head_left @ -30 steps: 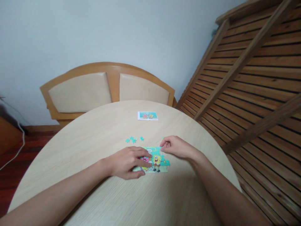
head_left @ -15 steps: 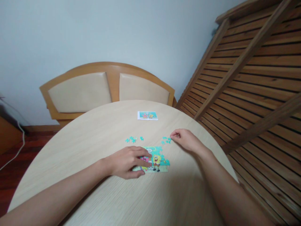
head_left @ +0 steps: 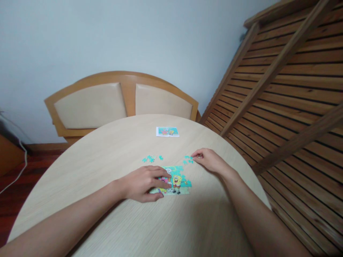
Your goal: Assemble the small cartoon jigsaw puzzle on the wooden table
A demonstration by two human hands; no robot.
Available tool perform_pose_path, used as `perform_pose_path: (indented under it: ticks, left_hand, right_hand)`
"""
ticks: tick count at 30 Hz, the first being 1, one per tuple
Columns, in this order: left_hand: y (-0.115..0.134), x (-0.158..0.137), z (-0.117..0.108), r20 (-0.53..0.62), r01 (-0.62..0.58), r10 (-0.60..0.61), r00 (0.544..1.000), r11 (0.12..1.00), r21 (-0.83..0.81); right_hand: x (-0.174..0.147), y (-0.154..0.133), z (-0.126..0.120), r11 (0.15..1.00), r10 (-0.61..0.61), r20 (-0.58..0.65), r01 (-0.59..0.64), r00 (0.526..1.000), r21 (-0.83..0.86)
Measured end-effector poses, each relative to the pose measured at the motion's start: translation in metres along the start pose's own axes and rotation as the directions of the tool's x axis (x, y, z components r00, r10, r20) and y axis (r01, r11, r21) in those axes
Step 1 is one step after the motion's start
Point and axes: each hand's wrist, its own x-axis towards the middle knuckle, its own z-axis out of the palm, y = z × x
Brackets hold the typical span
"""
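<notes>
A partly joined jigsaw puzzle lies flat on the table, showing a yellow square cartoon figure on a teal ground; its right edge is ragged. My left hand rests over the puzzle's left part, fingers spread, and covers some of the picture. Just beyond the puzzle's upper right corner, my right hand pinches with thumb and forefinger at the edge of a small group of loose teal puzzle pieces. A puzzle piece seems to be at its fingertips, mostly hidden. Another loose group of pieces lies beyond my left hand.
A picture card with the same cartoon figures lies farther back on the round wooden table. Behind stands a padded wooden headboard. A slatted wooden frame leans on the right. A white cable hangs at the far left.
My right hand has shifted slightly left and towards me, its fingertips now closer over the loose pieces. The left hand stays on the puzzle.
</notes>
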Motion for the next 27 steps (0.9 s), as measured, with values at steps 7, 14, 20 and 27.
perform_pose_path:
  ticks: [7, 14, 20, 27]
  left_hand:
    - [-0.0017, -0.0009, 0.0013, -0.01, 0.007, -0.007, 1.0, 1.0, 0.001]
    - [-0.0019, -0.0012, 0.001, -0.029, 0.005, -0.005, 1.0, 1.0, -0.006]
    - [-0.0022, -0.0014, 0.0017, -0.019, 0.007, -0.007, 1.0, 1.0, -0.003]
    - [-0.0051, -0.0033, 0.0019, -0.031, 0.001, 0.0, 1.0, 1.0, 0.008]
  right_hand:
    - [0.0007, 0.0025, -0.0014, 0.999, 0.032, -0.024, -0.032, 0.999, 0.001]
    - [0.0014, -0.0033, -0.0007, 0.997, 0.071, -0.007, -0.072, 0.997, -0.024]
    - [0.0002, -0.0064, 0.0007, 0.994, 0.099, 0.002, -0.099, 0.995, 0.034]
    - [0.0012, -0.0068, 0.0058, 0.968, 0.012, 0.03, -0.019, 0.999, 0.25]
